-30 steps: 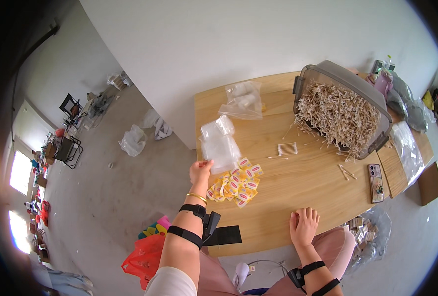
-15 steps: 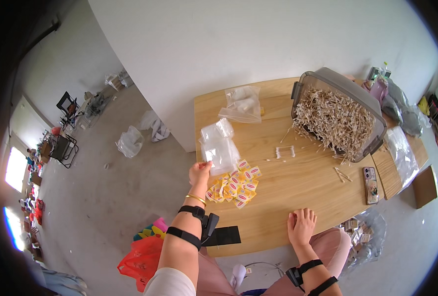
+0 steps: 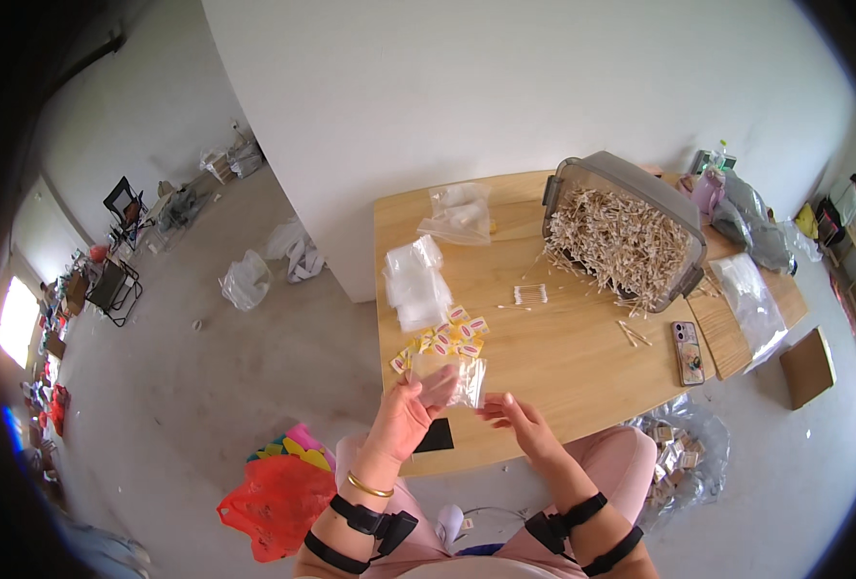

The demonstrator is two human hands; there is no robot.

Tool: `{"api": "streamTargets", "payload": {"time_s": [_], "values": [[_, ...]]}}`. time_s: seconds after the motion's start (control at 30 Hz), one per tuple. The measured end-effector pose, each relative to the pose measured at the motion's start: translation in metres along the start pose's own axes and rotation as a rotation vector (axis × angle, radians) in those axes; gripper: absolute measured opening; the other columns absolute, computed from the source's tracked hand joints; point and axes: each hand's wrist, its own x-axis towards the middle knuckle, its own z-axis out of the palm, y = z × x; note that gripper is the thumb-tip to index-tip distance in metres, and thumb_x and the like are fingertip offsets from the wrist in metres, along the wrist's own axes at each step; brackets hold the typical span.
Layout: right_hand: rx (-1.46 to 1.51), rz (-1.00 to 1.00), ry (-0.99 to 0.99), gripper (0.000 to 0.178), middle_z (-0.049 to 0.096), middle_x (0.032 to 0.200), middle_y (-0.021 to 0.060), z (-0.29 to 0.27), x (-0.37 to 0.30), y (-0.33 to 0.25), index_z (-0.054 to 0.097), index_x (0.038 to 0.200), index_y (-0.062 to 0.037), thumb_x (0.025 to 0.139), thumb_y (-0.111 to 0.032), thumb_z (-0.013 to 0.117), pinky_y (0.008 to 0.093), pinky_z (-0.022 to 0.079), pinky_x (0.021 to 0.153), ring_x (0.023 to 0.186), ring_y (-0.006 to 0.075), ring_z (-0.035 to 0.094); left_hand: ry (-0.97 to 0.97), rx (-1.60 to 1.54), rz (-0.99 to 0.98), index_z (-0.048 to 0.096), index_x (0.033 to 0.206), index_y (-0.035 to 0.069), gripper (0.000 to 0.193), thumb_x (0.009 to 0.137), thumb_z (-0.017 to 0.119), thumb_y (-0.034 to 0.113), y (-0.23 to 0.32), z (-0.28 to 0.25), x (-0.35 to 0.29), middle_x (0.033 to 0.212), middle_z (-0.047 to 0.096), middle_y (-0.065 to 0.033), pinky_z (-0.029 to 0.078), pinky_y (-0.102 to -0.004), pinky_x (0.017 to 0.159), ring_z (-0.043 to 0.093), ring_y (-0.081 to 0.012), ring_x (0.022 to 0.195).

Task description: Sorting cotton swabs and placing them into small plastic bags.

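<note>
Surface (image 3: 563, 357): a pale wooden top against a white wall; its near edge is partly covered by both hands and the person's knees.
Bin (image 3: 684, 217): a grey plastic tub at the far right, tilted toward the person, full of pale thin sticks; whether they are cotton swabs cannot be made out at this size.
Stack of clear bags (image 3: 416, 285): lies flat at the left part of the surface, well beyond the hands.
Crumpled clear bag (image 3: 459, 214): farther back, near the wall.
Yellow packets (image 3: 447, 340): a small heap just beyond the hands; their print is too small to tell, and the near ones are hidden behind the held bag.
Phone (image 3: 687, 351): flat at the right, well apart from the hands.
Loose sticks (image 3: 529, 293): a short row mid-surface.
Small clear bag (image 3: 455, 380): held up above the near edge, between both hands; contents cannot be told.
Left hand (image 3: 407, 417): fingers curled, pinching the bag's left side.
Right hand (image 3: 517, 421): fingers loosely bent, fingertips at the bag's lower right corner; a firm grip cannot be told.
</note>
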Motion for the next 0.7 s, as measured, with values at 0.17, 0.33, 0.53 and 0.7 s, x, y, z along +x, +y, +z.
{"api": "streamTargets", "payload": {"time_s": [0.17, 0.33, 0.53, 0.7], "values": [[0.222, 0.023, -0.159, 0.028, 0.072, 0.104, 0.0067, 0.025, -0.017, -0.023, 0.07, 0.111, 0.0007, 0.104, -0.024, 0.06, 0.0289, 0.05, 0.087, 0.096, 0.0141, 0.065, -0.042, -0.007, 0.062, 0.058, 0.114, 0.009, 0.024, 0.093, 0.067, 0.016, -0.012, -0.003, -0.052, 0.128, 0.067, -0.0177, 0.054, -0.0384, 0.101, 0.068, -0.0294, 0.114], [-0.279, -0.117, 0.032, 0.016, 0.073, 0.092, 0.0077, 0.025, -0.04, -0.037, 0.071, 0.1, 0.0041, 0.1, -0.008, 0.061, 0.026, 0.054, 0.077, 0.086, 0.012, 0.068, 0.421, 1.11, 0.613, 0.063, 0.107, 0.007, 0.024, 0.091, 0.076, 0.018, -0.035, -0.014, -0.087, 0.103, 0.071, -0.0075, 0.055, -0.0282, 0.076, 0.068, -0.0129, 0.085], [-0.484, -0.276, -0.117, 0.009, 0.073, 0.085, 0.0114, 0.079, -0.074, -0.05, 0.072, 0.095, 0.0022, 0.093, -0.004, 0.067, 0.0298, 0.054, 0.068, 0.075, 0.0189, 0.07, 0.185, 1.291, 0.495, 0.069, 0.1, 0.0, 0.023, 0.095, 0.07, 0.023, -0.02, 0.024, -0.146, 0.088, 0.073, -0.0134, 0.054, -0.0352, 0.066, 0.072, -0.0246, 0.079], [-0.834, -0.671, -0.089, 0.007, 0.065, 0.077, 0.0117, 0.113, -0.083, -0.06, 0.066, 0.082, -0.0009, 0.081, 0.001, 0.072, 0.0329, 0.052, 0.06, 0.068, 0.0243, 0.066, 0.241, 1.354, 0.412, 0.07, 0.098, 0.002, 0.025, 0.096, 0.068, 0.027, -0.002, 0.023, -0.17, 0.082, 0.073, -0.0126, 0.054, -0.0368, 0.064, 0.072, -0.0287, 0.074]]}}
